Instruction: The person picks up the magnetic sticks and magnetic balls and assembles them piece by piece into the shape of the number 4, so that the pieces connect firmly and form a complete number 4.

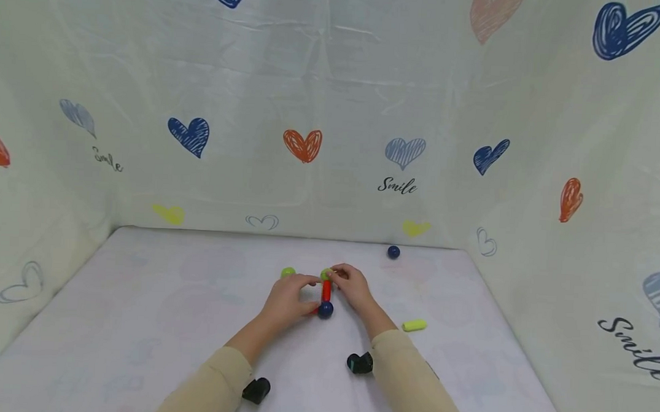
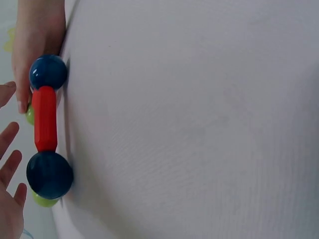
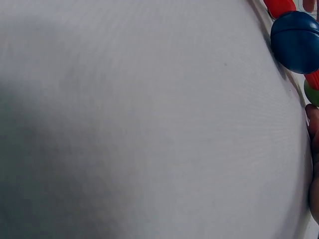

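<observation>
Blue balls, red rods and green balls form a joined toy. A red rod [image 1: 327, 290] runs between a blue ball [image 1: 325, 309] and a green ball [image 1: 326, 273] behind it. My right hand [image 1: 353, 287] pinches that green ball at its fingertips. On the other side, my left hand [image 1: 288, 299] lies around the toy's left part, hiding much of it. In the left wrist view its spread fingers [image 2: 9, 169] stand beside another red rod [image 2: 46, 119], which links two blue balls. A second green ball [image 1: 288, 271] shows behind the left hand.
A yellow rod [image 1: 414, 325] lies to the right of the right forearm. At the table's back edge sits a loose dark blue ball [image 1: 394, 252]. Black wrist devices [image 1: 359, 363] show beside both sleeves. Heart-printed cloth [image 1: 303, 186] hangs behind the white table [image 1: 153, 321].
</observation>
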`<action>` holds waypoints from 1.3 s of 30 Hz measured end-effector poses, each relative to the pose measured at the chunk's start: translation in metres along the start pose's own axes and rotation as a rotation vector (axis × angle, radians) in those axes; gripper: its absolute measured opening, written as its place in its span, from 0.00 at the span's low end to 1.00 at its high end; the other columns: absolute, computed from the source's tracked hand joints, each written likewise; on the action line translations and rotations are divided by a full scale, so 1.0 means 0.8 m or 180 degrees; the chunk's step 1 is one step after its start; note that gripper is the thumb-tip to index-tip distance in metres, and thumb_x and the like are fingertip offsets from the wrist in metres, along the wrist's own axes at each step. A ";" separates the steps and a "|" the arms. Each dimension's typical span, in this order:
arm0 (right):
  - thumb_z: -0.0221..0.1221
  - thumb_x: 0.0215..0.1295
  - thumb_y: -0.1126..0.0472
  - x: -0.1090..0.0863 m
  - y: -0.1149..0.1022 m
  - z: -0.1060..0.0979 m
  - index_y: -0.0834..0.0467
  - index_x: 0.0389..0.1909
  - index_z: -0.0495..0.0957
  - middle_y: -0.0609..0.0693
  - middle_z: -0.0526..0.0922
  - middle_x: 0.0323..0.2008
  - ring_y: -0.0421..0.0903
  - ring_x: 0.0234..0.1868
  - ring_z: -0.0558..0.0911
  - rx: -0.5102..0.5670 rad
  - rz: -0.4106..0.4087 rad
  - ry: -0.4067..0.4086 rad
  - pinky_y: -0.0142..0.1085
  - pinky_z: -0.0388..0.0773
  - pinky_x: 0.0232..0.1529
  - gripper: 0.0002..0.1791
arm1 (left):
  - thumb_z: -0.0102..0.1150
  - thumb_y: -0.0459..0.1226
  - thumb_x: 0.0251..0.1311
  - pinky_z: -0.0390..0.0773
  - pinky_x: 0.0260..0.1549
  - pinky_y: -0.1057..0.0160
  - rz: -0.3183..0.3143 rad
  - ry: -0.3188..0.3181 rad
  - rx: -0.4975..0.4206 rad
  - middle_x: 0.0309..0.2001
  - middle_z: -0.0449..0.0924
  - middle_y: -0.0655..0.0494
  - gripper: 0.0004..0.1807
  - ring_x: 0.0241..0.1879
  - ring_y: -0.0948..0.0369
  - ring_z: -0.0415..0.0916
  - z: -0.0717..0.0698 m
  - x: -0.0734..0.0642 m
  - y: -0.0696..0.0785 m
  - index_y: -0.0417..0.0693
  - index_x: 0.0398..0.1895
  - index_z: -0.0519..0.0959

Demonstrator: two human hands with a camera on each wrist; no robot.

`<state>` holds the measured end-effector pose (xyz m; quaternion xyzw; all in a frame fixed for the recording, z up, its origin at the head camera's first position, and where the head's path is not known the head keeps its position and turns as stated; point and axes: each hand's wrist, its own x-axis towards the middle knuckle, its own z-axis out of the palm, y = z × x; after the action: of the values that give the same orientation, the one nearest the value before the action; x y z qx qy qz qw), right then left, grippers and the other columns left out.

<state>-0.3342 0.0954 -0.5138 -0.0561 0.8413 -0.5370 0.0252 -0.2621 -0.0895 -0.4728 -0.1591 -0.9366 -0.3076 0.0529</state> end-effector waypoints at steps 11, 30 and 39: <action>0.66 0.62 0.58 -0.003 -0.003 0.000 0.60 0.51 0.80 0.50 0.79 0.36 0.45 0.35 0.76 -0.0056 0.0029 -0.0042 0.33 0.76 0.35 0.18 | 0.75 0.43 0.49 0.70 0.58 0.44 -0.0268 0.0063 -0.0212 0.60 0.74 0.51 0.32 0.61 0.50 0.66 -0.016 -0.002 -0.023 0.55 0.60 0.76; 0.67 0.61 0.59 -0.002 -0.001 -0.004 0.60 0.51 0.80 0.49 0.80 0.37 0.43 0.35 0.76 -0.0120 -0.0092 -0.0144 0.33 0.75 0.35 0.19 | 0.74 0.41 0.50 0.63 0.62 0.40 -0.0552 -0.0112 -0.0551 0.67 0.66 0.48 0.37 0.67 0.46 0.59 -0.024 -0.008 -0.047 0.50 0.66 0.71; 0.67 0.61 0.59 -0.004 -0.002 -0.004 0.60 0.52 0.79 0.49 0.80 0.39 0.44 0.36 0.75 -0.0110 -0.0078 -0.0162 0.33 0.75 0.35 0.19 | 0.74 0.41 0.50 0.61 0.63 0.40 -0.0563 -0.0104 -0.0626 0.67 0.66 0.47 0.39 0.68 0.46 0.58 -0.025 -0.014 -0.065 0.51 0.67 0.69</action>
<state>-0.3312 0.0983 -0.5109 -0.0806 0.8488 -0.5211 0.0391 -0.2684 -0.1440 -0.4878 -0.0853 -0.9131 -0.3988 -0.0055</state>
